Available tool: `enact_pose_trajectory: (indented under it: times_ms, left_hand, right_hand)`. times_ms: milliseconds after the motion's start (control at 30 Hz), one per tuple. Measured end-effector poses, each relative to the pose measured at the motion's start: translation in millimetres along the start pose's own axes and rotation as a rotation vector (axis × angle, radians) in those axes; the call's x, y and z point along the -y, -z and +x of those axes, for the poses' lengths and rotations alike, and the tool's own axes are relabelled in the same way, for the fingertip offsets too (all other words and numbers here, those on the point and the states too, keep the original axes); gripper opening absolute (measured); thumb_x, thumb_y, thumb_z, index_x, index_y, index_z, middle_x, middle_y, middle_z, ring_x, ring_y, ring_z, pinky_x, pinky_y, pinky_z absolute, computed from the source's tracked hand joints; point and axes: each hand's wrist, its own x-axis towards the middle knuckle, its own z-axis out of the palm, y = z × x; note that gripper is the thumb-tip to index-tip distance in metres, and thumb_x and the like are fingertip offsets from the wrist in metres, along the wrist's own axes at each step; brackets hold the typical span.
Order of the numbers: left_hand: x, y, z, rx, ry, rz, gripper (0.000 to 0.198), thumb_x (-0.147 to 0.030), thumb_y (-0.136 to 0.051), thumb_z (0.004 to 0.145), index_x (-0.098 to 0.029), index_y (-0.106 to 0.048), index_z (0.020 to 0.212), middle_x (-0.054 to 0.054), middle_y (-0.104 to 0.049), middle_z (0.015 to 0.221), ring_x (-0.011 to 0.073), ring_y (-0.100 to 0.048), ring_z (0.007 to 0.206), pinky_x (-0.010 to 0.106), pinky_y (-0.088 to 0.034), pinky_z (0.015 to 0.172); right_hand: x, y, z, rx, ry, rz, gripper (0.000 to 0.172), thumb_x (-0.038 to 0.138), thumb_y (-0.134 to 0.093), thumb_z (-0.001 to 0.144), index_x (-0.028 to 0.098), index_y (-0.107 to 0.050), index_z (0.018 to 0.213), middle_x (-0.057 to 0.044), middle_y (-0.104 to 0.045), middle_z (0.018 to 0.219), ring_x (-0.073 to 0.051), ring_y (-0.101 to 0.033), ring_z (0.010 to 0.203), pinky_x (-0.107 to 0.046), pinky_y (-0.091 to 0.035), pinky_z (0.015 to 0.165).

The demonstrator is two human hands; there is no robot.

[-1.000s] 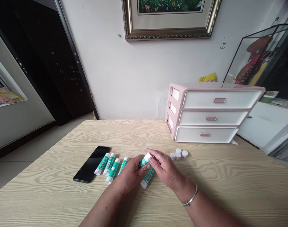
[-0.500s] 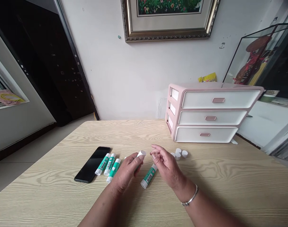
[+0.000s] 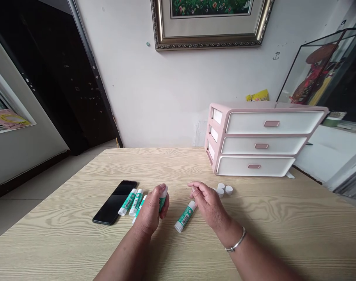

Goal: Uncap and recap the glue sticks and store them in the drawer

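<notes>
My left hand [image 3: 153,207] is wrapped round a green-and-white glue stick [image 3: 163,198], its white end pointing up by my thumb. Nothing shows in my right hand [image 3: 209,203]; its fingers are loosely bent and apart, above the table. Just left of that hand, another glue stick [image 3: 185,217] lies slantwise on the wood. Beyond its knuckles sit several small white caps [image 3: 228,190], one partly hidden by the hand. To the left of my left hand lie more glue sticks [image 3: 127,202], one of them partly covered by the hand.
A black phone [image 3: 112,205] lies at the left on the wooden table [image 3: 87,249], close against the glue sticks. At the back right stands a pink-and-white drawer unit [image 3: 260,146] with a yellow packet [image 3: 258,95] behind its top. A framed picture [image 3: 209,43] hangs on the wall.
My left hand has turned and shifted slightly left with the glue stick, whose white end has moved away from my right hand. My right hand has hardly moved.
</notes>
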Motion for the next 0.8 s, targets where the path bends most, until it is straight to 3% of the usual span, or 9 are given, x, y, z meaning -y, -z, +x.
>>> enact_pose_trajectory:
  times_ms: [100,300,500,633,800]
  left_hand:
    - [1.3,-0.5,0.3,-0.011,-0.015,-0.162,0.055,-0.056,-0.037,0.09,-0.022,-0.04,0.047,-0.004,-0.033,0.04,0.0079,-0.026,0.035,0.025,-0.023,0.039]
    - [1.3,-2.5,-1.9,-0.006,-0.06,-0.201,0.051,-0.049,-0.039,0.089,-0.022,-0.042,0.047,-0.003,-0.036,0.04,0.0087,-0.029,0.036,0.025,-0.024,0.039]
    - [0.7,-4.0,-2.2,-0.042,-0.046,-0.101,0.051,-0.05,-0.035,0.09,-0.025,-0.039,0.046,-0.003,-0.034,0.038,0.0106,-0.029,0.036,0.028,-0.025,0.041]
    - [-2.9,-4.4,-3.5,-0.083,0.002,0.02,0.058,-0.06,-0.033,0.093,-0.024,-0.039,0.048,-0.003,-0.035,0.039,0.0115,-0.032,0.039,0.027,-0.027,0.043]
    - [-2.1,-2.1,-1.2,-0.135,0.009,0.304,0.055,-0.07,-0.04,0.09,-0.02,-0.059,0.075,-0.004,-0.049,0.053,0.0133,-0.042,0.047,0.026,-0.033,0.049]
  right_hand:
    - [-1.9,-0.4,0.7,-0.005,0.006,0.0,0.039,0.048,-0.044,0.101,0.021,-0.069,0.112,-0.003,-0.068,0.078,-0.016,-0.064,0.07,-0.028,-0.051,0.066]
    - [0.1,1.1,1.0,0.0,0.002,-0.019,0.039,0.048,-0.043,0.102,0.021,-0.068,0.112,-0.003,-0.067,0.077,-0.016,-0.064,0.07,-0.027,-0.05,0.066]
    - [4.2,1.9,1.4,-0.007,0.013,-0.028,0.039,0.048,-0.041,0.102,0.02,-0.068,0.111,-0.003,-0.067,0.075,-0.017,-0.065,0.07,-0.028,-0.051,0.066]
    - [-2.9,4.6,2.5,-0.038,0.033,-0.096,0.037,0.045,-0.042,0.102,0.021,-0.068,0.112,-0.004,-0.069,0.079,-0.018,-0.064,0.069,-0.028,-0.05,0.064]
    - [-11.6,24.3,10.0,-0.226,0.1,-0.37,0.029,0.034,-0.046,0.099,0.021,-0.069,0.112,-0.01,-0.074,0.104,-0.023,-0.068,0.092,-0.033,-0.051,0.079]
